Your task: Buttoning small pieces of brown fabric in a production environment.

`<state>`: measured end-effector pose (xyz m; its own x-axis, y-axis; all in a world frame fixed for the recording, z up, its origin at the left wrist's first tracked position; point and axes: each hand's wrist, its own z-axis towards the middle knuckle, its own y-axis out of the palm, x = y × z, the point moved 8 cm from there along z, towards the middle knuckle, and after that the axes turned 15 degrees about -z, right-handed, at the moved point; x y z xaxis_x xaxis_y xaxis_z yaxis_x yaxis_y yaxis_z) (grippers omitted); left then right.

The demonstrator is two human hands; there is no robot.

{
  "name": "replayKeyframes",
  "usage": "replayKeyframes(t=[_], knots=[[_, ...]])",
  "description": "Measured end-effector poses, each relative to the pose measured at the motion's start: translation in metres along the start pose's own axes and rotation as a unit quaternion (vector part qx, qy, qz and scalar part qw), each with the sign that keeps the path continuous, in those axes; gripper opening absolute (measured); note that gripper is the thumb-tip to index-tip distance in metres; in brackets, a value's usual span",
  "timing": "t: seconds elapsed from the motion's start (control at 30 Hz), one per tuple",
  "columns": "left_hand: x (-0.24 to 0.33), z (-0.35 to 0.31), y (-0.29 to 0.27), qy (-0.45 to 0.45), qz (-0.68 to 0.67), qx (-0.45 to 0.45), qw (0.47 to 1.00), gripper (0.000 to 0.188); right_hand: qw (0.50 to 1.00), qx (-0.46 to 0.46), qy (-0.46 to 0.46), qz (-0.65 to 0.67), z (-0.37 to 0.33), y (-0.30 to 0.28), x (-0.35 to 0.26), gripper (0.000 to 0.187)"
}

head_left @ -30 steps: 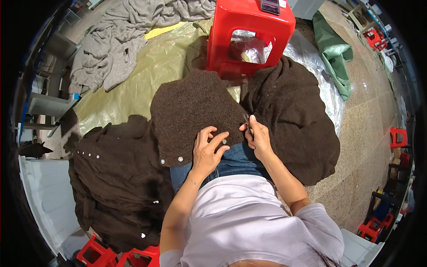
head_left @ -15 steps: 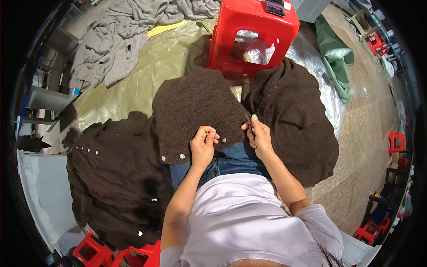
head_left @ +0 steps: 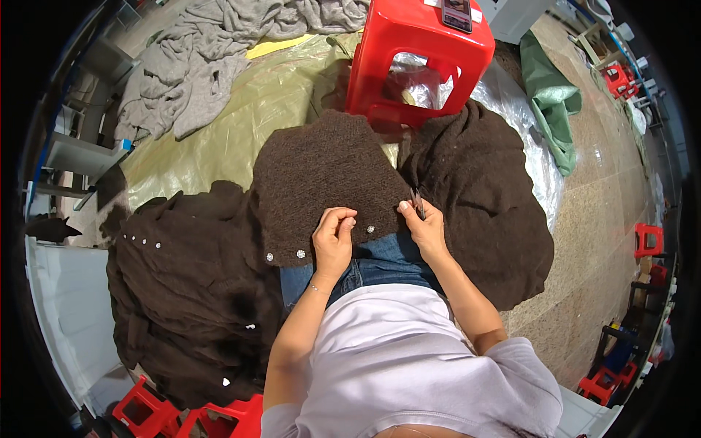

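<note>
Across my lap lies a dark brown knitted garment (head_left: 321,164), with shiny round buttons (head_left: 300,254) along its near edge. My left hand (head_left: 334,239) rests on that edge between the buttons, thumb and fingers pinched together; whatever is between them is too small to make out. Small dark thread snips (head_left: 418,203) stick up out of my right hand (head_left: 426,230), whose fingers are closed around them beside the garment's right edge. The blades point away from me. One more button (head_left: 370,229) shows between my two hands.
Brown knitwear is heaped at my left (head_left: 190,292) and right (head_left: 489,204). Ahead stands a red plastic stool (head_left: 423,51) with a phone (head_left: 456,14) on it. Grey knitwear (head_left: 182,73) lies on a greenish plastic sheet (head_left: 270,109). Red stools (head_left: 146,412) are at the lower left.
My right thumb has come down and toward my left, and the snips now stand more upright in the fingers. My left hand stays pinched at nearly the same spot.
</note>
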<state>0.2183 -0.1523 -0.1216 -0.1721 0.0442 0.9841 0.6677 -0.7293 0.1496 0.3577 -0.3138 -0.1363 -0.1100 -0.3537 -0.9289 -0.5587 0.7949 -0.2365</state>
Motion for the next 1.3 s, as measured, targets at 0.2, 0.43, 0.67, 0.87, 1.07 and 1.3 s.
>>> replayKeyframes(t=[0.2, 0.43, 0.67, 0.87, 1.07, 1.3], knots=[[0.020, -0.003, 0.015, 0.036, 0.125, -0.086, 0.988, 0.028, 0.936, -0.015, -0.239, -0.259, -0.023, 0.008, -0.048, 0.028], [0.025, -0.004, 0.020, 0.080, 0.185, -0.093, 0.975, 0.028, 0.951, 0.031, -0.184, -0.246, -0.010, -0.001, -0.020, 0.015], [0.031, -0.006, 0.015, 0.120, 0.154, -0.056, 0.979, 0.008, 0.979, 0.062, -0.053, -0.185, 0.007, -0.013, 0.000, 0.017], [0.074, -0.019, 0.005, 0.229, 0.228, -0.015, 0.946, 0.010, 0.979, 0.107, -0.031, -0.170, 0.023, -0.035, 0.000, 0.019], [0.074, -0.031, -0.003, 0.164, 0.380, -0.037, 0.909, 0.030, 0.987, 0.052, -0.010, -0.149, 0.032, -0.028, 0.012, 0.019], [0.059, -0.031, -0.008, 0.138, 0.449, -0.038, 0.882, 0.039, 0.992, 0.037, -0.020, -0.121, 0.034, -0.023, 0.012, 0.017]])
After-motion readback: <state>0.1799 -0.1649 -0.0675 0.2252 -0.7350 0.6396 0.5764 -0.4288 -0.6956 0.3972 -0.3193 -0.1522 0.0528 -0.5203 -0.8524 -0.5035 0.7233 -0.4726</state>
